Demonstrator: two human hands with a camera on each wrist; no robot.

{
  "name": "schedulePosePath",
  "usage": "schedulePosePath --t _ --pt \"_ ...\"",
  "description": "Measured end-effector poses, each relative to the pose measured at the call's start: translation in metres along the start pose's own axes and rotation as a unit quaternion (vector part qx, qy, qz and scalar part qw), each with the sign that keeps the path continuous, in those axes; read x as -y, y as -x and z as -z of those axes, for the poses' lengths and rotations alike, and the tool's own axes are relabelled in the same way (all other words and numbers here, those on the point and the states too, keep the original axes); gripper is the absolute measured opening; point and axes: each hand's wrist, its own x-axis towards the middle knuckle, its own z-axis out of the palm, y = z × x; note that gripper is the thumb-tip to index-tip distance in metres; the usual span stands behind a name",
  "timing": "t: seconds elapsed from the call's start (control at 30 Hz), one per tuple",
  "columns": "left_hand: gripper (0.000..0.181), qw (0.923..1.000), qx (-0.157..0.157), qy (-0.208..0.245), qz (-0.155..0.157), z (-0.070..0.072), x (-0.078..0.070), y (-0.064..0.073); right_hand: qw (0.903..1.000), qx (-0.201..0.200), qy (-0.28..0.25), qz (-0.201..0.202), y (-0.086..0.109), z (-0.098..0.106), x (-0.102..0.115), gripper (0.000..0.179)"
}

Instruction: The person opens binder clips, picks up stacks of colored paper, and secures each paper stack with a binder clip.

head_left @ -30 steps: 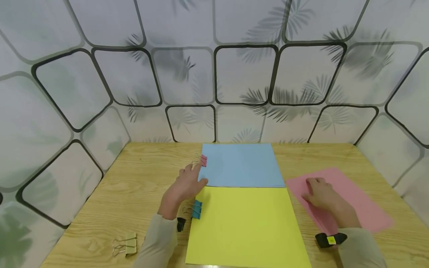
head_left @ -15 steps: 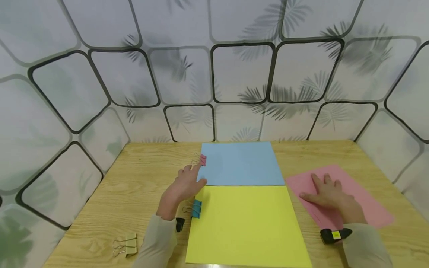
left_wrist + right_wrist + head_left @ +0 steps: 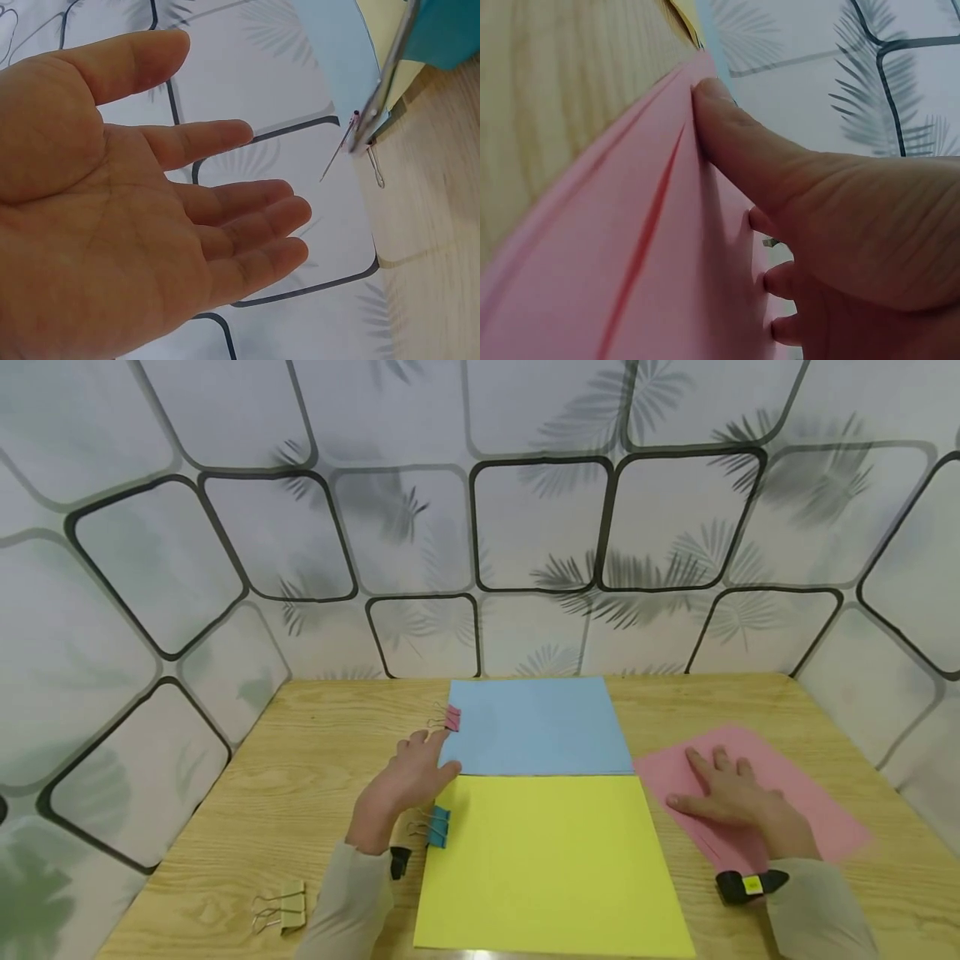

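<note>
Pink paper sheets (image 3: 810, 802) lie slanted at the right of the table, slightly parted at one edge in the right wrist view. My right hand (image 3: 738, 793) rests on them with fingers spread, thumb and fingertips touching the top sheet (image 3: 660, 247). My left hand (image 3: 405, 781) is held with fingers relaxed and apart, near the left edge of the blue paper (image 3: 540, 727); its palm (image 3: 97, 217) holds nothing. Just beyond its fingertips, a pink binder clip (image 3: 452, 718) sits on the blue paper's left edge. Closer to me, a teal binder clip (image 3: 438, 827) grips the yellow paper (image 3: 555, 868).
A pale yellow binder clip (image 3: 292, 907) lies on the wooden table (image 3: 315, 727) at the front left. Patterned fabric walls (image 3: 540, 527) enclose the table at the back and sides. The blue and yellow papers meet in the middle.
My right hand has spread its fingers and flattened onto the pink sheets, where its fingers were more bent before. The left hand has stayed almost still.
</note>
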Motion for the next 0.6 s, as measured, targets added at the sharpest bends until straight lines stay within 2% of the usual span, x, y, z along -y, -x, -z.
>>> schedulePosePath --t 0.33,0.6 --pt "0.061 0.9999 -0.009 0.001 -0.006 0.010 0.003 0.004 1.0000 0.000 0.001 0.007 -0.002 0.001 0.000 0.110" --pt "0.059 0.9998 -0.022 0.000 -0.004 0.018 0.000 0.017 0.9999 0.007 -0.010 0.007 -0.002 -0.002 -0.001 0.111"
